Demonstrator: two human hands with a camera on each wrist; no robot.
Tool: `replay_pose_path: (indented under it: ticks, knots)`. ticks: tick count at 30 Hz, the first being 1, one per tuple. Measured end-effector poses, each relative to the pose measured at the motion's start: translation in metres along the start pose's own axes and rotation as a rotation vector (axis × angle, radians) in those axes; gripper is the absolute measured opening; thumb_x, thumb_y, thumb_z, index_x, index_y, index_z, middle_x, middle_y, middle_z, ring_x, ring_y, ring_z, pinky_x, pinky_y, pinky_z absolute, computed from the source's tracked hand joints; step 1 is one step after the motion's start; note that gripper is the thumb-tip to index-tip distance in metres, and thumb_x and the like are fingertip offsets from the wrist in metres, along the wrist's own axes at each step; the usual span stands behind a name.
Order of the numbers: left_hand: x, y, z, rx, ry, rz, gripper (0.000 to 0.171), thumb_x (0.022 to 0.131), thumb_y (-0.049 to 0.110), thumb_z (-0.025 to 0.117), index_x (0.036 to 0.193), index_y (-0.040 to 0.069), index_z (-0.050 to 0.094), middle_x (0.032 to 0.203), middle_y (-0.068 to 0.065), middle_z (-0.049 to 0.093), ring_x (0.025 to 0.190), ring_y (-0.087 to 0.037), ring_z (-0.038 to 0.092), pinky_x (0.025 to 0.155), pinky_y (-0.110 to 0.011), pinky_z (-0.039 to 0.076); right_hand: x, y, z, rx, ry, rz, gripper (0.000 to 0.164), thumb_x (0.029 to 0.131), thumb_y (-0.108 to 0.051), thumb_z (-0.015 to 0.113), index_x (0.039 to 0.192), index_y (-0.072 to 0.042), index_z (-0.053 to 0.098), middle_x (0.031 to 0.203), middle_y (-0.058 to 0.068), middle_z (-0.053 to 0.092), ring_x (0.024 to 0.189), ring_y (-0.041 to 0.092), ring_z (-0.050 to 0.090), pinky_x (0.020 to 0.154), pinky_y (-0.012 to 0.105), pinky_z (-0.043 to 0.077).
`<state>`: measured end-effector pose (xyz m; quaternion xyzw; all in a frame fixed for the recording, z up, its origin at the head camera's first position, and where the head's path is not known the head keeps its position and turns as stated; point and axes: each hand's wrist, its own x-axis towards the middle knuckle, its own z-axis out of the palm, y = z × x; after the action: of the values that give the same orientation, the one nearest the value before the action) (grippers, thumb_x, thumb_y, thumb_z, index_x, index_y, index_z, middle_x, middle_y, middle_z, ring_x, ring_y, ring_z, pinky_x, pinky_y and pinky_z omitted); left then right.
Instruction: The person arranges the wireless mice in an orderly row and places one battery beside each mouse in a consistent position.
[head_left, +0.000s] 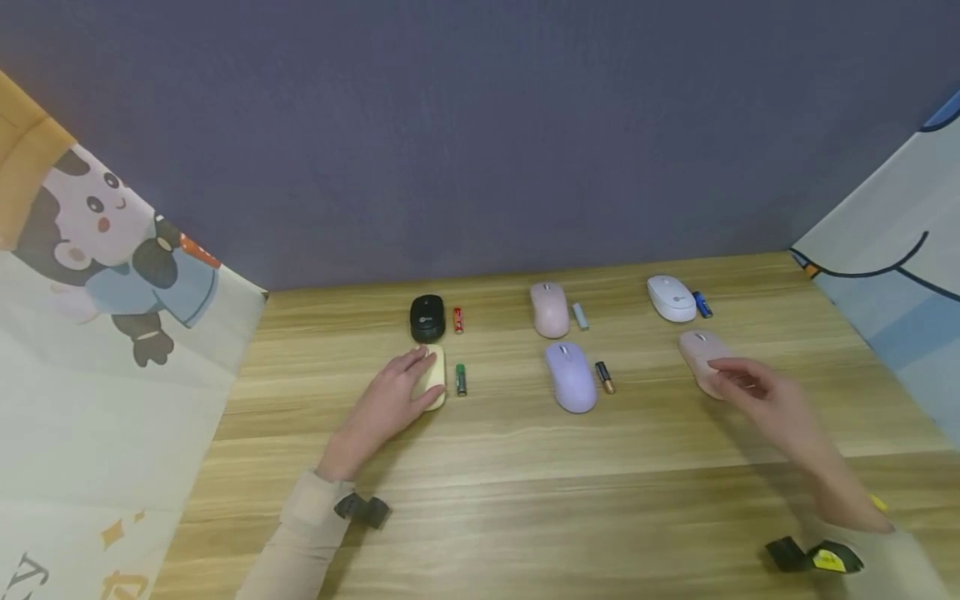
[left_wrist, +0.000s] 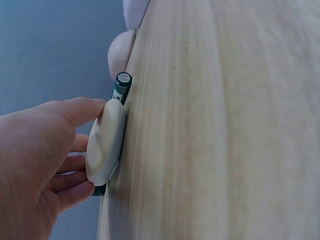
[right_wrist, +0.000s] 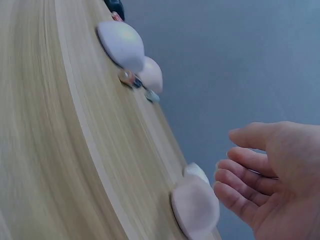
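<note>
My left hand (head_left: pixel 386 396) holds a pale yellow computer mouse (head_left: pixel 436 377) by its sides. In the left wrist view the thumb lies at one edge of the yellow mouse (left_wrist: pixel 107 142) and the fingers at the other. A green battery (head_left: pixel 461 380) lies just to the right of it. My right hand (head_left: pixel 772 408) is over a pale pink mouse (head_left: pixel 703 347) at the right, overlapping its near end in the head view. Seen from the right wrist, the loosely bent fingers (right_wrist: pixel 235 187) are apart from that pink mouse (right_wrist: pixel 195 207) and hold nothing.
A black mouse (head_left: pixel 427 318) with a red battery (head_left: pixel 458 321) sits behind the yellow one. Mid-table are another pink mouse (head_left: pixel 550 310), a grey battery (head_left: pixel 581 317), a purple mouse (head_left: pixel 572 379) and a black-and-copper battery (head_left: pixel 604 377). A white mouse (head_left: pixel 671 298) and blue battery (head_left: pixel 702 305) are at back right.
</note>
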<state>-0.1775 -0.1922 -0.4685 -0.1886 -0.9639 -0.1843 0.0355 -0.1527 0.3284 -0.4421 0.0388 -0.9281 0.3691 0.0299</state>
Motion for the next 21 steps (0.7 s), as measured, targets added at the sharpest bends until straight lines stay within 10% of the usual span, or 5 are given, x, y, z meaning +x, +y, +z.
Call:
replay_pose_path:
  ticks: [9, 16, 21]
  knots:
    - [-0.002, 0.002, 0.002, -0.007, -0.003, -0.004, 0.065, 0.097, 0.039, 0.072, 0.144, -0.003, 0.055, 0.152, -0.026, 0.05, 0.139, -0.044, 0.05, 0.117, -0.055, 0.041, -0.015, 0.029, -0.024, -0.054, -0.026, -0.026, 0.044, 0.101, -0.022, 0.069, 0.137, 0.003, 0.059, 0.119, 0.003, 0.067, 0.096, -0.02, 0.044, 0.072, 0.006, 0.041]
    - [-0.001, 0.002, 0.003, -0.004, 0.019, 0.01, 0.063, 0.097, 0.036, 0.073, 0.143, -0.004, 0.057, 0.149, -0.027, 0.052, 0.137, -0.044, 0.052, 0.116, -0.054, 0.043, -0.025, 0.05, -0.038, -0.18, -0.101, 0.007, 0.066, 0.095, -0.027, 0.076, 0.141, 0.012, 0.048, 0.138, 0.043, 0.046, 0.119, 0.054, 0.042, 0.093, 0.062, 0.039]
    - [-0.001, 0.003, 0.003, -0.002, 0.013, 0.01, 0.063, 0.097, 0.037, 0.072, 0.143, -0.003, 0.057, 0.15, -0.026, 0.052, 0.137, -0.044, 0.052, 0.116, -0.054, 0.043, -0.032, 0.067, -0.052, -0.28, -0.159, 0.055, 0.069, 0.092, -0.031, 0.079, 0.134, 0.016, 0.052, 0.133, 0.046, 0.046, 0.113, 0.062, 0.044, 0.086, 0.074, 0.04]
